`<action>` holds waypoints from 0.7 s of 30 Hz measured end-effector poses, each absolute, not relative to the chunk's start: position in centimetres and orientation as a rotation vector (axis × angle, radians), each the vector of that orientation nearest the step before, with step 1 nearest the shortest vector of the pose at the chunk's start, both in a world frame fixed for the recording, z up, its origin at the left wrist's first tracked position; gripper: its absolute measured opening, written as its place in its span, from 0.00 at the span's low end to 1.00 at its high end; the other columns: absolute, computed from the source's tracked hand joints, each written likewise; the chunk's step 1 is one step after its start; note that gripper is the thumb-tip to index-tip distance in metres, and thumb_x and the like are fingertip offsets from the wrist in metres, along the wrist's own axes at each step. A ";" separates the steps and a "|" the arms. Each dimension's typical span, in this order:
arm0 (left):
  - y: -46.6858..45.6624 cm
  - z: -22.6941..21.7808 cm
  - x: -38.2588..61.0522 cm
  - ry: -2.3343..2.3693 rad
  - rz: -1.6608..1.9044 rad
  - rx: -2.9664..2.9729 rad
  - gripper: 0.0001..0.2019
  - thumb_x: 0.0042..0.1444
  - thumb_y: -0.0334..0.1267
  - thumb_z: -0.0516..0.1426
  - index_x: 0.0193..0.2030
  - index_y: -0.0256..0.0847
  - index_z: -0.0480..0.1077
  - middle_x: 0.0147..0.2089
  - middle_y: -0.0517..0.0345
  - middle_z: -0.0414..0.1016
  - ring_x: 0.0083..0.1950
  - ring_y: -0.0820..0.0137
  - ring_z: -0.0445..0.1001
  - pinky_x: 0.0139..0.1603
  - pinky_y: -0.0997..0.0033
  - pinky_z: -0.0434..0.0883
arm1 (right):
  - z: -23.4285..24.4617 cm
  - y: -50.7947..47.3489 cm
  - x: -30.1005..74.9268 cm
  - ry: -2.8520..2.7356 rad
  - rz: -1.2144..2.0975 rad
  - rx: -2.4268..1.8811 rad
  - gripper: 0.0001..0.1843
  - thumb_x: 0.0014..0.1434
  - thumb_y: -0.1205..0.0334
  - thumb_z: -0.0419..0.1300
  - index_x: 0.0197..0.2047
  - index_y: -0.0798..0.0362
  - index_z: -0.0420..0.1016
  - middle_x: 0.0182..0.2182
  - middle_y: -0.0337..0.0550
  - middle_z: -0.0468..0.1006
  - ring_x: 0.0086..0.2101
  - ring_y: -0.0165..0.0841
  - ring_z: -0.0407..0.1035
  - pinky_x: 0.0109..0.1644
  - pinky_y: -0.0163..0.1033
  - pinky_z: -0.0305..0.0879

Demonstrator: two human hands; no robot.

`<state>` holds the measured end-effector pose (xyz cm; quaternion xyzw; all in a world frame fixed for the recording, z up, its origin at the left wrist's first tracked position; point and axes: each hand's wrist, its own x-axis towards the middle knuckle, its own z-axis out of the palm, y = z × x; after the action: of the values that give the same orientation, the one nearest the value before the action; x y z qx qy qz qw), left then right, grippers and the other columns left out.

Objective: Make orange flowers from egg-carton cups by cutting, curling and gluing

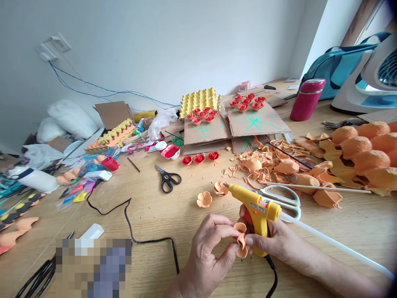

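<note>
My left hand (211,246) pinches a small orange egg-carton petal piece (241,240) between thumb and fingers. My right hand (276,242) grips the handle of a yellow hot glue gun (256,205) with a white glue stick (335,244) trailing from its back; its fingertips also touch the petal piece. The gun's nozzle points left, toward two finished orange carton flowers (204,199) on the wooden table (173,215).
Black scissors (167,180) and white-handled scissors (283,198) lie nearby. Orange carton scraps (279,163), an orange egg tray (362,151), red flowers on cardboard (248,111), a yellow egg tray (198,99), a magenta flask (307,99), and a black cord (136,231) surround the spot.
</note>
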<state>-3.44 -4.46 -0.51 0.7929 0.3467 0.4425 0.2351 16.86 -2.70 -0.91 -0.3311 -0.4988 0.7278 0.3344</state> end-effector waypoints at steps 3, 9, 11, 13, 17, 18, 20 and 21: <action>-4.5 -0.7 -3.5 0.964 1.185 2.185 0.08 0.64 0.30 0.58 0.47 0.44 0.73 0.45 0.53 0.75 0.45 0.66 0.77 0.46 0.68 0.77 | -1.1 -2.8 16.9 -1.276 1.909 -0.859 0.27 0.55 0.41 0.69 0.44 0.48 0.61 0.32 0.36 0.74 0.33 0.34 0.71 0.39 0.40 0.69; -4.6 -1.0 -3.6 0.945 1.139 2.237 0.07 0.65 0.30 0.56 0.46 0.44 0.73 0.45 0.52 0.75 0.46 0.65 0.76 0.48 0.66 0.76 | -2.0 -2.9 16.9 -1.258 1.916 -0.793 0.24 0.58 0.45 0.69 0.44 0.49 0.63 0.32 0.36 0.75 0.33 0.33 0.70 0.39 0.38 0.66; -4.6 -1.1 -3.7 0.942 1.140 2.246 0.08 0.65 0.29 0.56 0.47 0.44 0.73 0.45 0.52 0.75 0.47 0.65 0.76 0.49 0.65 0.76 | -2.1 -2.8 16.9 -1.246 1.925 -0.783 0.24 0.58 0.45 0.69 0.44 0.49 0.62 0.32 0.36 0.75 0.33 0.32 0.70 0.38 0.38 0.66; -4.7 -1.1 -3.6 0.957 1.153 2.233 0.08 0.65 0.29 0.56 0.48 0.43 0.72 0.46 0.52 0.74 0.47 0.65 0.75 0.50 0.66 0.76 | -2.0 -2.8 16.8 -1.225 1.933 -0.791 0.25 0.58 0.44 0.70 0.44 0.49 0.62 0.33 0.35 0.74 0.33 0.32 0.70 0.38 0.37 0.66; -4.8 -0.9 -3.4 0.994 1.190 2.218 0.08 0.64 0.30 0.57 0.48 0.43 0.72 0.44 0.53 0.73 0.45 0.66 0.75 0.47 0.67 0.76 | -1.6 -2.7 16.7 -1.220 1.936 -0.818 0.27 0.56 0.42 0.70 0.44 0.49 0.62 0.33 0.35 0.72 0.32 0.32 0.69 0.37 0.38 0.65; -4.8 -0.8 -3.4 0.995 1.195 2.222 0.08 0.65 0.30 0.57 0.48 0.44 0.72 0.44 0.53 0.73 0.45 0.66 0.75 0.46 0.68 0.76 | -1.6 -2.8 16.7 -1.225 1.934 -0.821 0.27 0.56 0.42 0.70 0.43 0.49 0.62 0.32 0.35 0.72 0.32 0.32 0.68 0.37 0.38 0.65; -4.8 -0.7 -3.3 0.993 1.193 2.226 0.08 0.65 0.30 0.57 0.48 0.44 0.72 0.44 0.54 0.72 0.45 0.66 0.75 0.46 0.68 0.76 | -1.5 -2.8 16.8 -1.226 1.932 -0.823 0.27 0.56 0.42 0.70 0.43 0.49 0.62 0.32 0.35 0.72 0.32 0.32 0.68 0.37 0.38 0.65; -4.8 -0.7 -3.3 0.987 1.185 2.227 0.08 0.65 0.30 0.57 0.48 0.44 0.72 0.44 0.53 0.72 0.45 0.66 0.75 0.46 0.68 0.76 | -1.5 -2.8 16.8 -1.221 1.935 -0.820 0.27 0.56 0.42 0.70 0.43 0.49 0.62 0.32 0.35 0.72 0.32 0.33 0.69 0.38 0.39 0.66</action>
<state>-3.34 -4.77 -0.72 0.8030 0.3559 0.4272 0.2146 16.75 -2.84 -1.50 -0.3164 -0.4709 0.7463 0.3481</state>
